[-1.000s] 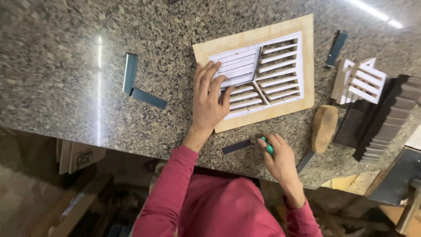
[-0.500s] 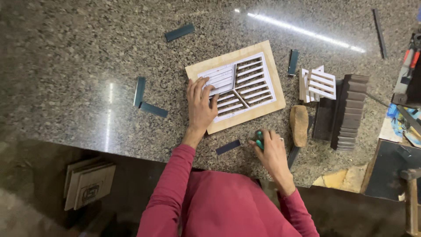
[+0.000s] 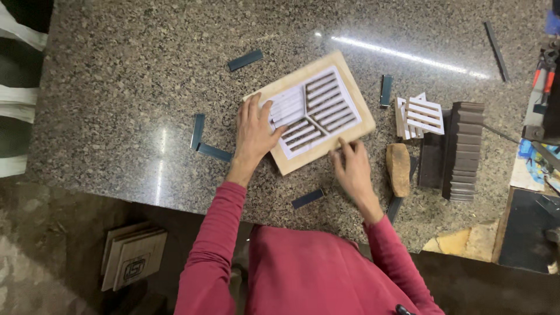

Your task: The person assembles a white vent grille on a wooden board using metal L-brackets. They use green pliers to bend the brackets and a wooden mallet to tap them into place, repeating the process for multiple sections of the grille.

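**Granite bench: slatted panel on board, both hands on it**

- Board [image 3: 356,125]: pale wood, rectangular, lies flat and turned at an angle near the middle of the granite counter [image 3: 134,87].
- Panel [image 3: 312,108]: white frame with dark slats set in three fields, lies on the board.
- Left hand [image 3: 254,131]: open, palm down, fingers spread flat over the panel's left end and the board's edge; grips nothing.
- Right hand [image 3: 350,166]: at the board's lower edge, fingertips touching it, fingers loosely curled; whether it pinches anything cannot be told.
- Dark strips: one [image 3: 245,59] above the board; two [image 3: 205,140] in an L, left of the left hand; one [image 3: 307,198] below the board, between the forearms; one [image 3: 386,91] upright just right of the board.
- Small white slatted pieces [image 3: 421,115]: stacked askew, right of the board.
- Tan block [image 3: 399,169]: just beside the right hand.
- Stack of dark ridged pieces [image 3: 464,149]: further right, standing in a column.
- Thin dark rod [image 3: 496,42]: top right of the counter.
- Wooden boards [image 3: 131,254]: leaning on the floor below the counter's near edge.
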